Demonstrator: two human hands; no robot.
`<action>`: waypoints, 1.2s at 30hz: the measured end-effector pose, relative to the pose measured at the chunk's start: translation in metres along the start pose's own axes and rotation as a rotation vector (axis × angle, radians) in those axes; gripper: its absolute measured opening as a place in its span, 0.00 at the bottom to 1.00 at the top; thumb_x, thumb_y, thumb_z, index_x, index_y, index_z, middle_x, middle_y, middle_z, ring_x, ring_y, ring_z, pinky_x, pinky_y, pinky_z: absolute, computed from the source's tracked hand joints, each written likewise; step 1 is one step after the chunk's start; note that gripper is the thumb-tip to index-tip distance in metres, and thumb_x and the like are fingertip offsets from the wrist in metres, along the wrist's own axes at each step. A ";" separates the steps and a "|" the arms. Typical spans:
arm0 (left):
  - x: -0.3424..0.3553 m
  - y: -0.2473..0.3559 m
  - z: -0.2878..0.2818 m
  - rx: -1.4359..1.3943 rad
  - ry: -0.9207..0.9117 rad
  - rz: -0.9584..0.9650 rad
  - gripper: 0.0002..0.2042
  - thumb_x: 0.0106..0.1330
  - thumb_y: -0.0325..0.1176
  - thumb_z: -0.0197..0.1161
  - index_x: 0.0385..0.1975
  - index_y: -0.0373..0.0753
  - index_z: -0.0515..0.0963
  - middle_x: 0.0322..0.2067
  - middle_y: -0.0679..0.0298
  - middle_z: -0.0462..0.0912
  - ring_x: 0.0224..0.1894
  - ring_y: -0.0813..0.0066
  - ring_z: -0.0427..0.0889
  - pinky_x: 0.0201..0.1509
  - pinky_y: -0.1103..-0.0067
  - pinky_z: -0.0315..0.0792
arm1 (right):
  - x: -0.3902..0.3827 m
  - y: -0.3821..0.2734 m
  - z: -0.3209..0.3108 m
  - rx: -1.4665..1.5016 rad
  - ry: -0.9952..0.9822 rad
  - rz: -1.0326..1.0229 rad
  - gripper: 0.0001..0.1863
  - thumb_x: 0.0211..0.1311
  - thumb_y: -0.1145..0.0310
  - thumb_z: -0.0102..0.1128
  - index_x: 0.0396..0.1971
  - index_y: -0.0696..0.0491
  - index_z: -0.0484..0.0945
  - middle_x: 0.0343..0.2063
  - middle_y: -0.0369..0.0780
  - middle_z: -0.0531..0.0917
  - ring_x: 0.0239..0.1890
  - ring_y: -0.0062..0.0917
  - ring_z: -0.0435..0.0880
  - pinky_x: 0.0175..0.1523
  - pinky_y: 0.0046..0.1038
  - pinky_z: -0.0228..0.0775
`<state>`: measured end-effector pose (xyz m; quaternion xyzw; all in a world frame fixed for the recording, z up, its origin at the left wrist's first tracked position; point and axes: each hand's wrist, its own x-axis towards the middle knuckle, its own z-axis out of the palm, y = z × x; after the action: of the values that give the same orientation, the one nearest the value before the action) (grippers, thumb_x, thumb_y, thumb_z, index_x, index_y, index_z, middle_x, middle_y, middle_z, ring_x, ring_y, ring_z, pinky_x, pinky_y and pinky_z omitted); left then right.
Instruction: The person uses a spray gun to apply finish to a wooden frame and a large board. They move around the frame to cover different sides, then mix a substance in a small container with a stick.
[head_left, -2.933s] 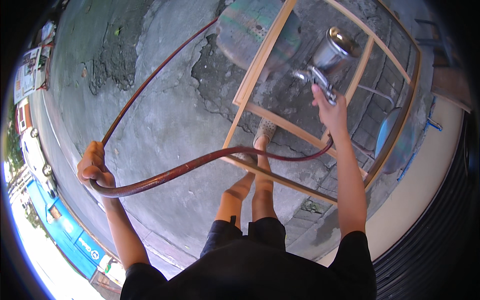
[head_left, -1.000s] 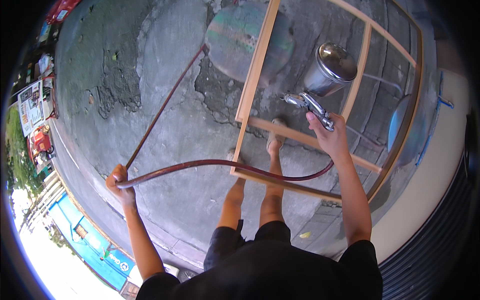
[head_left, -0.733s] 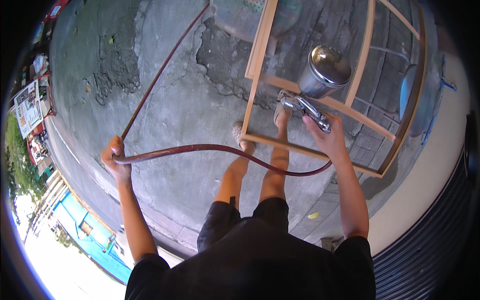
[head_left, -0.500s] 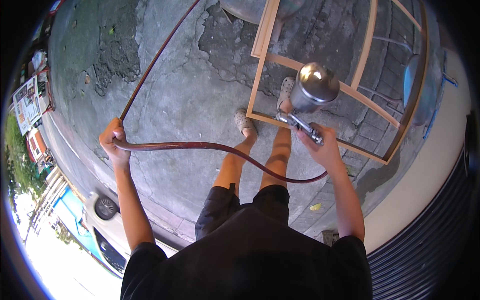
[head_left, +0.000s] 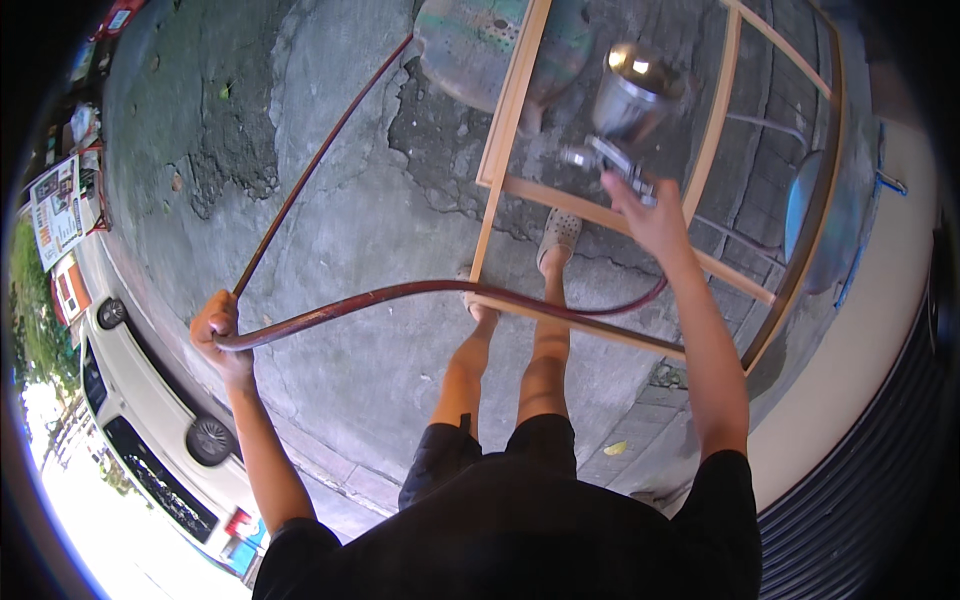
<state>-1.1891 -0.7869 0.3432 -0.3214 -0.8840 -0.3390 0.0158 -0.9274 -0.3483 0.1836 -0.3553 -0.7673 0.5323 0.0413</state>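
My left hand [head_left: 217, 335] is closed round a dark red hose [head_left: 380, 301], which loops across toward my right forearm and runs off up the concrete. My right hand [head_left: 650, 215] grips a silver spray gun [head_left: 615, 160] with a metal cup [head_left: 635, 95] on top, both motion-blurred, held over a light wooden frame [head_left: 510, 100]. Under the frame's far part is a faded round board or seat [head_left: 460, 50]; a blue rounded object [head_left: 805, 215] sits under its right side. My feet in clogs [head_left: 560, 235] stand at the frame's near part.
Cracked concrete [head_left: 330, 220] surrounds me. At the right are a pale ledge [head_left: 850, 370] and dark ridged metal [head_left: 870, 470]. On the left are a beige car [head_left: 150, 420] on the road and a printed sign board [head_left: 55, 210].
Since half a second ago my right hand has swung forward with the spray gun. My left hand still grips the hose, now slightly lower in view. More of the car shows at the left.
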 end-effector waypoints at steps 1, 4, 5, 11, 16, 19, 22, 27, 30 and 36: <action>0.006 0.006 0.006 -0.010 0.017 0.004 0.35 0.72 0.65 0.46 0.15 0.40 0.50 0.15 0.69 0.51 0.19 0.79 0.50 0.24 0.75 0.41 | 0.032 -0.002 -0.009 0.047 -0.019 0.058 0.24 0.63 0.49 0.68 0.33 0.60 0.85 0.18 0.40 0.82 0.23 0.21 0.82 0.30 0.25 0.70; 0.028 0.023 0.020 -0.013 0.038 -0.033 0.35 0.71 0.65 0.47 0.14 0.39 0.52 0.15 0.69 0.52 0.19 0.80 0.50 0.23 0.75 0.42 | 0.121 0.006 -0.035 0.056 0.059 0.061 0.24 0.61 0.48 0.68 0.30 0.60 0.85 0.17 0.38 0.81 0.18 0.18 0.79 0.24 0.23 0.66; 0.036 0.032 0.029 0.001 0.048 -0.045 0.35 0.71 0.65 0.47 0.14 0.39 0.52 0.14 0.69 0.52 0.18 0.80 0.50 0.23 0.75 0.42 | 0.149 0.003 -0.042 0.091 0.079 0.077 0.25 0.61 0.48 0.68 0.28 0.60 0.84 0.17 0.37 0.81 0.16 0.18 0.78 0.22 0.24 0.65; 0.076 0.061 0.070 -0.005 0.148 -0.063 0.34 0.72 0.60 0.52 0.13 0.39 0.54 0.13 0.69 0.54 0.18 0.79 0.52 0.23 0.76 0.43 | 0.298 -0.008 -0.081 0.149 0.233 -0.007 0.28 0.61 0.46 0.67 0.24 0.60 0.82 0.16 0.38 0.80 0.08 0.20 0.71 0.14 0.26 0.59; 0.102 0.081 0.091 0.012 0.172 -0.150 0.33 0.72 0.58 0.54 0.13 0.39 0.54 0.13 0.69 0.55 0.18 0.79 0.52 0.23 0.76 0.43 | 0.397 -0.033 -0.105 0.144 0.365 -0.033 0.28 0.64 0.46 0.64 0.24 0.60 0.82 0.16 0.38 0.80 0.09 0.20 0.72 0.15 0.26 0.59; 0.107 0.087 0.102 0.093 0.194 -0.177 0.32 0.75 0.54 0.52 0.13 0.39 0.54 0.13 0.69 0.54 0.17 0.80 0.51 0.23 0.76 0.42 | 0.439 -0.051 -0.106 0.126 0.452 -0.105 0.28 0.63 0.46 0.64 0.23 0.60 0.83 0.14 0.37 0.79 0.10 0.22 0.75 0.16 0.27 0.61; 0.113 0.087 0.106 0.147 0.153 -0.232 0.30 0.76 0.51 0.51 0.14 0.38 0.55 0.13 0.69 0.53 0.17 0.81 0.51 0.23 0.75 0.41 | 0.478 -0.065 -0.114 0.021 0.594 -0.129 0.25 0.63 0.47 0.66 0.25 0.59 0.84 0.17 0.36 0.82 0.10 0.19 0.74 0.17 0.26 0.62; 0.098 0.057 0.096 0.083 0.105 -0.418 0.29 0.75 0.49 0.56 0.12 0.41 0.56 0.13 0.72 0.56 0.19 0.84 0.52 0.24 0.78 0.45 | 0.479 -0.091 -0.121 0.154 0.825 -0.304 0.21 0.66 0.51 0.62 0.32 0.57 0.80 0.14 0.37 0.79 0.16 0.23 0.78 0.16 0.29 0.67; 0.089 0.035 0.088 -0.088 0.100 -0.562 0.27 0.76 0.45 0.56 0.13 0.42 0.57 0.14 0.73 0.57 0.19 0.84 0.53 0.24 0.79 0.47 | 0.418 -0.101 -0.141 0.264 0.598 -0.212 0.23 0.65 0.49 0.64 0.28 0.57 0.82 0.18 0.37 0.81 0.13 0.20 0.74 0.16 0.26 0.63; 0.042 -0.044 0.072 -0.148 0.159 -0.612 0.25 0.77 0.35 0.53 0.12 0.37 0.63 0.13 0.68 0.67 0.19 0.82 0.64 0.25 0.80 0.58 | 0.233 -0.136 -0.153 0.185 0.348 -0.024 0.20 0.69 0.56 0.61 0.42 0.61 0.80 0.40 0.42 0.87 0.16 0.19 0.79 0.20 0.22 0.70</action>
<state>-1.2344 -0.7440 0.2720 -0.0136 -0.9087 -0.4153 -0.0414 -1.1017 -0.1152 0.2914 -0.4272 -0.7006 0.5308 0.2122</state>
